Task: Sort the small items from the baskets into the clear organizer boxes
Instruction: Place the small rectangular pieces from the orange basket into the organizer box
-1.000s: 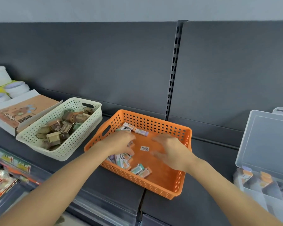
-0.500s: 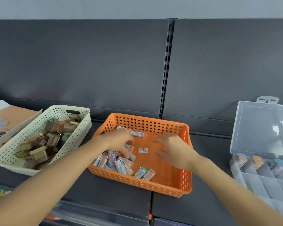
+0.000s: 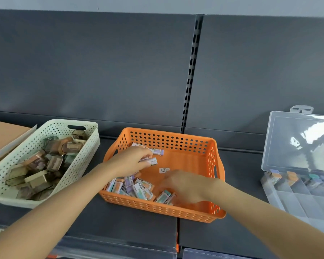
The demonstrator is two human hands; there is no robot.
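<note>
An orange basket (image 3: 216, 186) sits in the middle of the dark shelf and holds several small packets (image 3: 133, 186) with purple, orange and teal ends. My left hand (image 3: 129, 162) is inside it near the back, fingers closed on one small white packet (image 3: 151, 161). Another packet (image 3: 157, 151) lies just behind it. My right hand (image 3: 187, 186) reaches down to the basket's front, its blurred fingertips at a teal-ended packet (image 3: 163, 196). The clear organizer box (image 3: 288, 200) stands at the right with its lid (image 3: 292, 146) up and some packets in the back compartments.
A cream perforated basket (image 3: 77, 122) full of small tins (image 3: 52, 161) stands left of the orange one. A brown box (image 3: 2, 133) lies at the far left. The dark back panel rises behind everything, and the shelf's front edge runs under my forearms.
My right hand has dropped from the basket's middle toward the packets at its front. My left hand has closed on a packet. The view has shifted right and nearer.
</note>
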